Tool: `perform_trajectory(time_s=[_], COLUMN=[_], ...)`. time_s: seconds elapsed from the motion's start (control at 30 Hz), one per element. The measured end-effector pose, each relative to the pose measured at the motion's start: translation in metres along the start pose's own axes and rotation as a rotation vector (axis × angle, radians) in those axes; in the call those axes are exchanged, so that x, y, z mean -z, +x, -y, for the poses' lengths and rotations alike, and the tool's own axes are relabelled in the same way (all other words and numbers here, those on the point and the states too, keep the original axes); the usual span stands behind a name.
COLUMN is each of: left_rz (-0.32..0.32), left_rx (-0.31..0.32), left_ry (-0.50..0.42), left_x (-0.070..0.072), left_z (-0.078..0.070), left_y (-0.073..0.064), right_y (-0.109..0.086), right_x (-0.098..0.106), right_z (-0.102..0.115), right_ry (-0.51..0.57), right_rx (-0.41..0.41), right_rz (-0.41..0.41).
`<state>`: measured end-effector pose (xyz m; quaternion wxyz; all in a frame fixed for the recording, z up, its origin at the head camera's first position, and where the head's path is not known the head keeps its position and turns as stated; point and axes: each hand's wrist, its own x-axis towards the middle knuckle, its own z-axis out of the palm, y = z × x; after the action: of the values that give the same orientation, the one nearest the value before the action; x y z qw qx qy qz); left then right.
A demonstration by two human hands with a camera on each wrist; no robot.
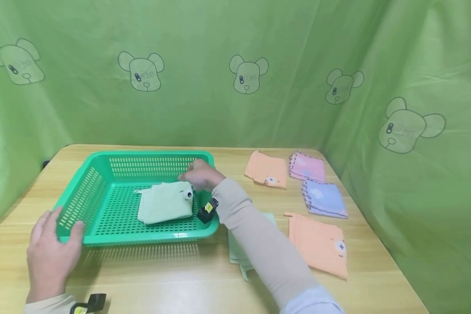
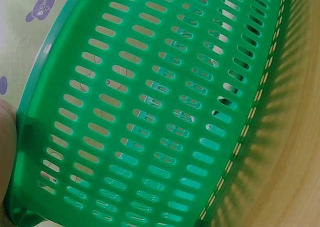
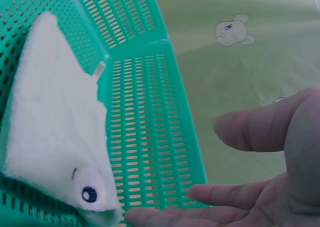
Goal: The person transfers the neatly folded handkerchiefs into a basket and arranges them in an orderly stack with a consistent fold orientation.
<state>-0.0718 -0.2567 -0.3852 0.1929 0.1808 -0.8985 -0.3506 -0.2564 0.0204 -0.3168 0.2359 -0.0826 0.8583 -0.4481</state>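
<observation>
A green plastic basket point(image 1: 149, 239) with slotted walls stands on the table. Inside it lies a folded pale green towel point(image 1: 165, 203) with an animal-face patch at its right corner. My left hand point(image 1: 52, 250) holds the basket's near left corner, thumb and fingers at the rim. In the left wrist view only a sliver of that hand shows beside the rim. Over the basket's right end is my right hand point(image 1: 202, 174), near the towel's patched corner. The right wrist view shows its thumb apart from extended fingers point(image 3: 235, 194), with nothing between them.
Right of the basket lie two folded orange towels point(image 1: 272, 170) point(image 1: 318, 244), a pink towel point(image 1: 308, 168) and a blue-purple towel point(image 1: 325, 198). Another green towel point(image 1: 237, 248) is partly hidden under my right forearm. A green curtain point(image 1: 204, 117) surrounds the wooden table.
</observation>
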Motion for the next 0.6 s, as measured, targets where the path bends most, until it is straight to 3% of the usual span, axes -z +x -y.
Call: perform_trajectory(time_s=[0.6], left_rz=[-0.001], left_rx=[0.007], left_ry=[-0.011], left_x=[0.000], left_z=[0.001], left_y=[0.000], right_y=[-0.001], right_x=[0.026], right_z=[-0.001], right_ry=[0.141], right_rx=[0.039], right_rz=[-0.013])
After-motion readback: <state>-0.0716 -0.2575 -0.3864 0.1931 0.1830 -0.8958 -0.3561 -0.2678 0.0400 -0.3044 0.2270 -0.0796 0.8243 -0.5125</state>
